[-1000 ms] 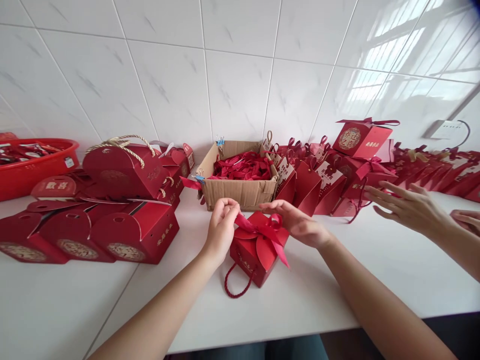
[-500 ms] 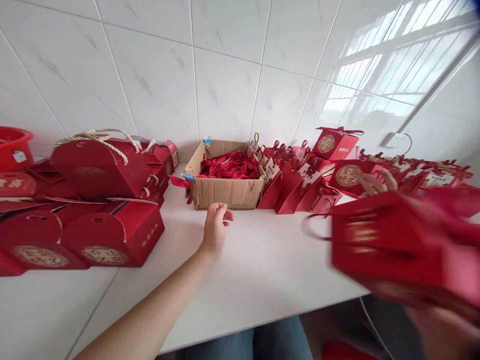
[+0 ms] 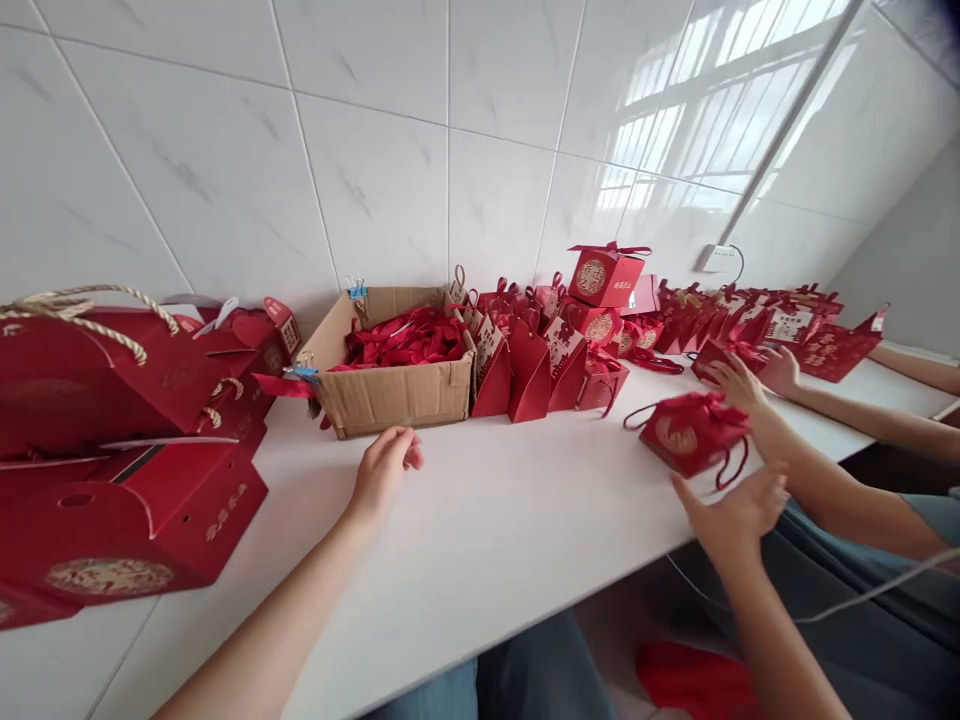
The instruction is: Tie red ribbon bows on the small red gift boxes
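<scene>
Here, our right hand (image 3: 739, 510) spreads thumb and fingers apart over the front edge of the table (image 3: 510, 540), the ribboned red box (image 3: 679, 437) just beyond the thumb; whether they touch, we cannot tell. Our left hand (image 3: 386, 465) curls, fingers together, before the cardboard carton (image 3: 405, 398).

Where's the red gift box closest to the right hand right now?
In the head view, the red gift box is right of centre over the white table, just beyond the right hand and beside a co-worker's hand.
</scene>
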`<state>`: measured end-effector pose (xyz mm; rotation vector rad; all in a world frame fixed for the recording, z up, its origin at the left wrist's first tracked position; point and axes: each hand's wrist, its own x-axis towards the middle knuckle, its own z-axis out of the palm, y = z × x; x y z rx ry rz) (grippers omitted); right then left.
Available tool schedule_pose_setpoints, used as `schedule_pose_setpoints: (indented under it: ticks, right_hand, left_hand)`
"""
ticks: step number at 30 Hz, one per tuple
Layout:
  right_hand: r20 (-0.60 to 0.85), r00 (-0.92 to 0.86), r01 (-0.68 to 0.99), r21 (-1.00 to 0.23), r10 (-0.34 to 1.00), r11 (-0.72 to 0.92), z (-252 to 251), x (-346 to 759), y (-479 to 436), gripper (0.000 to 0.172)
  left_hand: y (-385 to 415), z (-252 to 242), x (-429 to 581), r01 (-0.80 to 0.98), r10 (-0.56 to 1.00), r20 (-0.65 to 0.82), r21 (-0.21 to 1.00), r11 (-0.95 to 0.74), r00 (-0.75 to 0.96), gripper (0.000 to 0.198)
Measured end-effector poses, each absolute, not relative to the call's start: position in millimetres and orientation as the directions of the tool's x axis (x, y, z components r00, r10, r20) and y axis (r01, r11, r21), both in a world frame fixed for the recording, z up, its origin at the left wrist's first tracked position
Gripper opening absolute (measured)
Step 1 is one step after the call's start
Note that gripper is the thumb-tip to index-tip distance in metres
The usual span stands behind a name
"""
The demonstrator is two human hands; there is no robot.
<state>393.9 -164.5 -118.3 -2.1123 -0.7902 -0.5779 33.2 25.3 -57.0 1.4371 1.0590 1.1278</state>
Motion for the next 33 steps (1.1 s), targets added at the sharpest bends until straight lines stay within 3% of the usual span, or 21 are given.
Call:
schedule_pose_setpoints:
  ticks: [2, 4, 7, 9, 11, 27, 31, 33]
  right_hand:
    - [0.576, 0.737, 0.67, -0.559, 0.353, -0.489, -144.4, 385.2, -170.5, 0.088]
    - [0.599, 0.683, 0.73, -0.577, 0.419, -0.367, -162.4, 379.5, -175.4, 0.057]
    - [0.732, 0.584, 0.807, -0.57, 0.351, -0.156, -176.8, 372.3, -180.6, 0.039]
    - [0.784, 0.552, 0.83, -0.55, 0.285, -0.092, -180.8, 367.9, -181.2, 0.038]
    - [0.804, 0.542, 0.837, -0.541, 0.246, -0.077, -181.9, 364.4, -179.7, 0.037]
    - [0.756, 0.59, 0.803, -0.584, 0.284, -0.117, -172.6, 357.1, -177.5, 0.037]
    - [0.733, 0.6, 0.8, -0.552, 0.32, -0.236, -167.1, 361.3, -180.8, 0.036]
    - [0.657, 0.61, 0.792, -0.508, 0.444, -0.338, -159.0, 370.3, -183.1, 0.034]
  left_hand:
    - [25.7, -59.6, 33.8, 0.12, 0.959, 0.115, 0.981, -0.15, 0.259, 0.021]
    - [25.1, -62.7, 34.8, 0.26, 0.923, 0.117, 0.94, -0.222, 0.368, 0.02]
    - [22.7, -66.3, 36.3, 0.526, 0.843, 0.121, 0.733, -0.431, 0.524, 0.02]
    - [21.1, -67.0, 36.4, 0.6, 0.808, 0.125, 0.608, -0.52, 0.575, 0.021]
    - [20.3, -66.4, 35.7, 0.605, 0.789, 0.126, 0.572, -0.553, 0.602, 0.02]
    - [21.4, -64.7, 33.2, 0.602, 0.764, 0.107, 0.551, -0.578, 0.636, 0.02]
    - [22.5, -65.9, 33.9, 0.599, 0.759, 0.117, 0.542, -0.589, 0.64, 0.022]
    - [23.2, -67.4, 34.0, 0.599, 0.759, 0.125, 0.538, -0.594, 0.639, 0.022]
